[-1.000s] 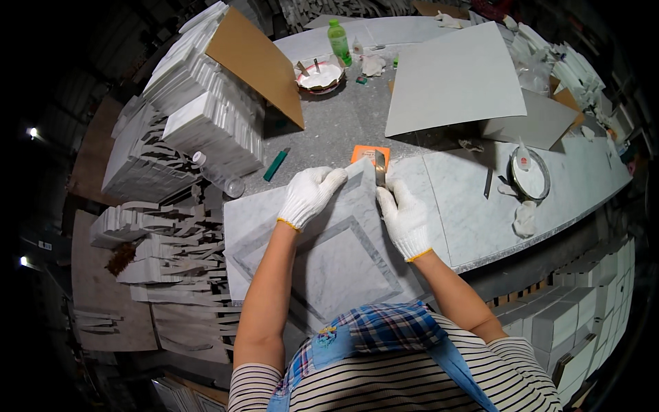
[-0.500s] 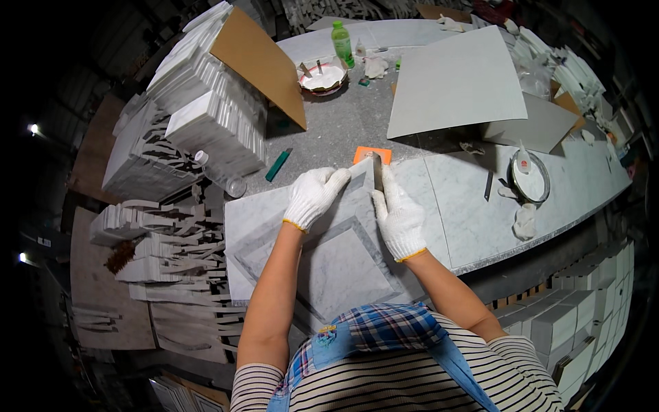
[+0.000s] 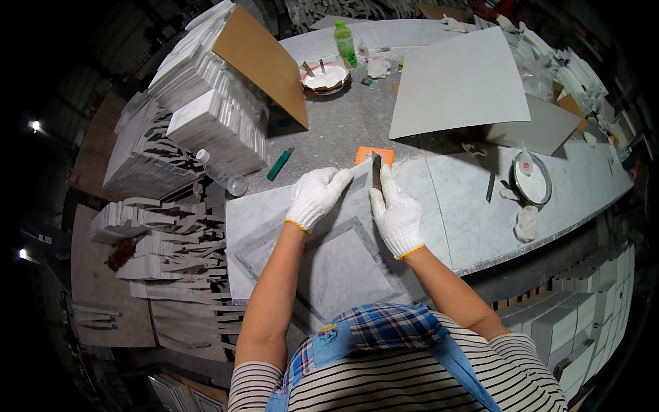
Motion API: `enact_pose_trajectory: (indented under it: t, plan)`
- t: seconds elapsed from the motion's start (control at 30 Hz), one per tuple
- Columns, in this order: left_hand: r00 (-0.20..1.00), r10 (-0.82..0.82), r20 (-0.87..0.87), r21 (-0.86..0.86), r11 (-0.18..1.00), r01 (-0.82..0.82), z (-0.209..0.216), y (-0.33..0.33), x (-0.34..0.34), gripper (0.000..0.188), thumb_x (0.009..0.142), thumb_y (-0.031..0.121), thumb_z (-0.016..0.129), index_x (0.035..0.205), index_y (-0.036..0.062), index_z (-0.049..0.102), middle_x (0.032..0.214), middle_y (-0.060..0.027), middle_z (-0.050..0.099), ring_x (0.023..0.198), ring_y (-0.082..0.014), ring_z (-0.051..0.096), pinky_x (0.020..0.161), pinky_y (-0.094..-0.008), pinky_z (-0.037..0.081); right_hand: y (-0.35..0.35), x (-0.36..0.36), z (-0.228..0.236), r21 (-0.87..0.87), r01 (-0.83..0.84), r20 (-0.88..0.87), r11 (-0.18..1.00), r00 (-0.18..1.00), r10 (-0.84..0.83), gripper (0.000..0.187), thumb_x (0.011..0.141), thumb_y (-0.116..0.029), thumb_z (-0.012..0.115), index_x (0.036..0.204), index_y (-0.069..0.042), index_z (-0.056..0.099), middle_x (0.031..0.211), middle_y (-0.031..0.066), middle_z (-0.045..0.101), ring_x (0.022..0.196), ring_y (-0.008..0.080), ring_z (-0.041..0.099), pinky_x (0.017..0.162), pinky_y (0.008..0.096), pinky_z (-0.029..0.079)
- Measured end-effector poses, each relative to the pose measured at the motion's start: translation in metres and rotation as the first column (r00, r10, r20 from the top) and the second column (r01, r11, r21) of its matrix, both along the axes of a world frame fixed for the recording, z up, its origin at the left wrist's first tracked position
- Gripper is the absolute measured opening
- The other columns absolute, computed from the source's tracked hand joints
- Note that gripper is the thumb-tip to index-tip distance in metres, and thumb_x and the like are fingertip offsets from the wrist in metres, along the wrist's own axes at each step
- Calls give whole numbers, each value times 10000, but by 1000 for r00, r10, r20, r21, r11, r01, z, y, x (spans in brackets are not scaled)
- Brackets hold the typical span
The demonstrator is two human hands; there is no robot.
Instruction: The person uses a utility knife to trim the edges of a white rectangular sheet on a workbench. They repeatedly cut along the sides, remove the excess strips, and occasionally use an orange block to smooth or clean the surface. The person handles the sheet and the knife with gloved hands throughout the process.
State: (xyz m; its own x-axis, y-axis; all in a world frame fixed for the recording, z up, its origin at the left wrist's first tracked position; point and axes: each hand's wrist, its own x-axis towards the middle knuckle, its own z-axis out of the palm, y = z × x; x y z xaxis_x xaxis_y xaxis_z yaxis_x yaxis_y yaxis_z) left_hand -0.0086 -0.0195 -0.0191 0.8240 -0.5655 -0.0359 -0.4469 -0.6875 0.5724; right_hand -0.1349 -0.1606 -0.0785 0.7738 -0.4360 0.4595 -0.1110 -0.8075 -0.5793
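My left hand (image 3: 316, 197), in a white knit glove with a yellow cuff, is closed on the edge of a grey-and-white marble piece (image 3: 359, 176). My right hand (image 3: 398, 221), gloved alike, grips a narrow dark flat blade (image 3: 376, 173) upright against the piece's right end. The fingers hide much of the blade and its lower part. Just beyond the blade lies an orange flat pad (image 3: 375, 153). Under my wrists is a marble panel (image 3: 347, 257) with darker grey bands framing a pale centre.
Stacked marble tiles (image 3: 216, 127) and a leaning brown board (image 3: 264, 69) stand at left. A green cutter (image 3: 280, 165) and clear bottle (image 3: 218, 172) lie nearby. Farther back are a white-paste bowl (image 3: 325, 77) and green bottle (image 3: 344, 42). At right are a large pale sheet (image 3: 460, 89) and round tin (image 3: 547, 187).
The dark blade has turned slightly, its face now looking darker. Both hands stay at nearly the same place; the whole view has shifted a little.
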Motion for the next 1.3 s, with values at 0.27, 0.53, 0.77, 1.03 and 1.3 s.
enact_pose_trajectory:
  t: [0.27,0.53,0.77,1.03,1.3]
  plan:
    - [1000,7,12,-17,1000,-7,-1,-1,-1,631,959,609,527,838,14,696,740,-232,635,704,-391,626,662,-466,462,-1,-1,-1,-17,-16,-11,1000,1000,16,537,980,-232,606,1464,-22,508,876,187,729,748,327,702,757,435,535]
    - [1000,11,22,-23,1000,-11,-1,0,-2,626,951,605,528,848,12,701,766,-241,650,753,-405,653,690,-469,474,-3,-3,5,-11,-34,-35,999,999,33,540,977,-244,616,1462,-32,513,816,181,714,721,324,694,720,435,533]
    - [1000,6,18,1,1000,-6,0,0,-1,619,951,599,522,858,16,710,792,-247,667,792,-425,660,710,-485,480,-13,-6,3,-7,-65,26,998,998,66,569,970,-248,626,1506,-113,488,905,158,723,716,328,692,661,437,545]
    - [1000,14,0,-10,1000,-14,7,-2,-5,609,947,594,533,847,18,704,789,-245,663,780,-419,658,699,-484,476,-11,1,6,51,-25,-4,998,1000,26,551,964,-260,641,1489,-144,519,986,158,733,789,349,705,695,431,556]
    - [1000,10,-22,-29,1000,-11,5,0,-7,626,940,615,500,848,35,717,817,-237,678,808,-426,658,727,-481,491,-38,-24,35,492,-122,23,862,992,127,643,957,-207,686,1540,-70,453,1044,187,724,903,264,719,815,363,547]
